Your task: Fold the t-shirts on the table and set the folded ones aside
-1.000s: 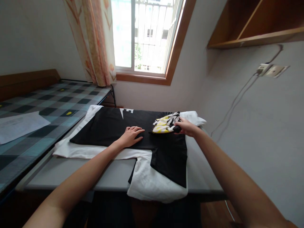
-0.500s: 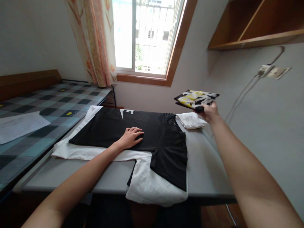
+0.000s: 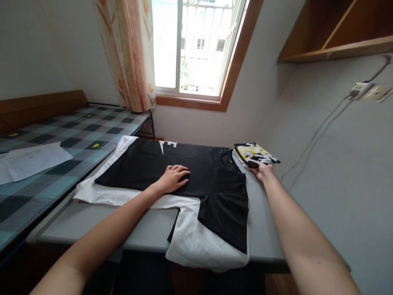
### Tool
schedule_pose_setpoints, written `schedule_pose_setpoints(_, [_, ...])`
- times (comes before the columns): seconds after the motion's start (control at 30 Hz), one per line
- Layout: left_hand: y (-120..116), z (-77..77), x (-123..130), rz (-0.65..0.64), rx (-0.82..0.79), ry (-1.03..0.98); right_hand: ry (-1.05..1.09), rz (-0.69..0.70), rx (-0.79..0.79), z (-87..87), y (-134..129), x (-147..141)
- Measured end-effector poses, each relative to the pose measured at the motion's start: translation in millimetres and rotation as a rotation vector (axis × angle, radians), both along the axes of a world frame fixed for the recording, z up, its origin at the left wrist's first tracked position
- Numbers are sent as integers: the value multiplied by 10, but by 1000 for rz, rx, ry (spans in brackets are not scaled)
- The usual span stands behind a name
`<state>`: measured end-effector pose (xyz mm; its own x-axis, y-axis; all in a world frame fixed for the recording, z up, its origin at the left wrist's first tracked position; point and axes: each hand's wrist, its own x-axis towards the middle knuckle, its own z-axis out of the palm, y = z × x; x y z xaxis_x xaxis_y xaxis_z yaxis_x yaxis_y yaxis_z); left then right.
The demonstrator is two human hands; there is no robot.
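Observation:
My left hand (image 3: 174,178) lies flat with fingers spread on a black T-shirt (image 3: 205,168), which has white lettering near its far edge. Beneath that T-shirt is a white garment (image 3: 196,241), whose sleeve part hangs over the table's front edge. At the right end, my right hand (image 3: 264,170) grips the near edge of a folded garment (image 3: 256,154) patterned in black, white and yellow. That bundle rests on a folded white cloth (image 3: 241,160), mostly hidden under it, beside the T-shirt's collar.
The grey table (image 3: 262,233) stands against the right wall. To the left is a bed with a checked mattress (image 3: 107,127) and papers (image 3: 37,159) on it. A window (image 3: 196,49) and curtain (image 3: 135,57) are behind; wooden shelves (image 3: 337,49) and a socket with cables (image 3: 359,91) are at right.
My right hand has lowered the patterned folded garment from above the table onto the folded white cloth. My left hand stays on the black T-shirt. The view has shifted slightly.

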<state>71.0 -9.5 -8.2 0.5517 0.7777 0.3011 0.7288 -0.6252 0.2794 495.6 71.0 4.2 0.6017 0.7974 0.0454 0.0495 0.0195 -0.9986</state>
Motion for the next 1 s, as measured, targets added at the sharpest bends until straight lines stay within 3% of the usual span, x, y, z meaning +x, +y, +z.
schedule_pose_setpoints(0.1, [5,-8,-3,-4,8,6,42,-212,-109,39,-61,-69])
schedule_pose_setpoints(0.2, [12,-16,-7,-6,15,11,-274,-498,-144,58,-178,-158])
schedule_pose_setpoints(0.27, [13,-18,-7,-5,16,16,-547,-573,-135,74,-256,-209])
schedule_pose_setpoints(0.33, [10,-13,-4,-1,13,24,-799,-473,-73,90,-304,-248])
schedule_pose_setpoints(0.4, [4,-4,0,3,10,32,-987,-287,-35,92,-316,-278])
schedule_pose_setpoints(0.53, [-3,6,3,0,18,35,-1129,67,-309,36,-293,-354])
schedule_pose_setpoints(0.6, [-1,1,2,-1,24,37,-1182,90,-392,-2,-302,-431])
schedule_pose_setpoints(0.73, [8,-15,-3,-6,38,42,-1304,50,-190,-57,-359,-681])
schedule_pose_setpoints(0.9, [6,-12,-7,-5,47,48,-1202,340,-85,-172,-411,-924])
schedule_pose_setpoints(1.0, [0,-8,-5,-4,45,54,-1151,402,-46,-222,-439,-875])
